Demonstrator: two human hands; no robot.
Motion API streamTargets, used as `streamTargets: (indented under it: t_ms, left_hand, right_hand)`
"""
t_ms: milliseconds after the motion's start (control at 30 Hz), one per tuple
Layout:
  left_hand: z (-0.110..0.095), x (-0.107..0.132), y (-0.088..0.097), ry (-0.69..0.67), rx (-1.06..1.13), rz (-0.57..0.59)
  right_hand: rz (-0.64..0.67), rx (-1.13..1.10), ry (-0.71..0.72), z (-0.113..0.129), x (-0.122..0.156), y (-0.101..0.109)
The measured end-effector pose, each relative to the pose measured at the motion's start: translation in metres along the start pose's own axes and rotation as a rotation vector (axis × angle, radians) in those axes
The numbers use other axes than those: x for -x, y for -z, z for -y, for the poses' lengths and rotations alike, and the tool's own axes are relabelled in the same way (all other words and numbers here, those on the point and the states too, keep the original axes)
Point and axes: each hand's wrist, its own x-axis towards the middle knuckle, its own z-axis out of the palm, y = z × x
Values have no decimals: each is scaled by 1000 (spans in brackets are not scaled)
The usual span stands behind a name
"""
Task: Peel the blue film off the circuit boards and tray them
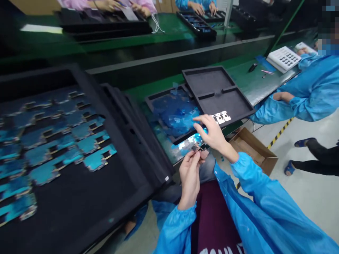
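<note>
Nearest, the person's left hand [189, 180], coming out of a bright blue smock sleeve [174, 229], pinches a small pinkish-metal bracket [200, 151] firmly between thumb and fingertips. The right hand [213, 134] hangs just above that bracket, open, with its fingers extended and spread slightly; it has hold of nothing that can be seen, though whether it touches the bracket is hard to tell. Both hands are just in front of the landmark, a dark rectangular foam tray with two compartments [209, 78], which sits tilted on a green-topped workbench [255, 84]. To the left of the landmark, a large black tray [111, 169] carries rows of blue-filmed, gold-edged flat parts [69, 148], blurred and too indistinct to identify further. Just beside the landmark, overlapping its edge, a shallower black tray [156, 100] holds a heap of crumpled blue plastic film [174, 113]. A small cluster of silvery metal pieces [221, 117] lies at the landmark's near corner. Below it on the right, an open cardboard box [251, 151] stands on the floor. Past the landmark, a co-worker in a blue smock [309, 95] sits at the bench beside a white tray with dark pieces [283, 59]. Farthest away, across a second bench, other workers' hands [197, 7] are at black trays [196, 24].
</note>
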Motion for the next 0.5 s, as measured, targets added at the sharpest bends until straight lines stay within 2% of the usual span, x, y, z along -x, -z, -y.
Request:
streamTargets:
  t_ms: [100, 167, 233, 300, 333, 400, 500]
  left_hand:
    - [7, -9, -17, -47, -35, 49]
    - [11, -11, -28, -46, -94, 136]
    - [11, -6, -34, -31, -153, 233]
    - [4, 6, -33, -24, -229, 332]
    - [-2, 15, -30, -26, -285, 387]
    - [-20, 36, -21, -42, -427, 506]
    - [-54, 66, -4, -119, -624, 661]
  right_hand:
    - [200, -243, -231, 1, 43, 37]
    - [200, -296, -316, -12, 52, 60]
    - [13, -265, -320, -38, 42, 84]
    - [-209, -180, -327, -74, 20, 109]
    - [-267, -126, -359, -93, 7, 121]
    - [-235, -13, -444, -127, -17, 140]
    - [-59, 112, -511, -158, -37, 153]
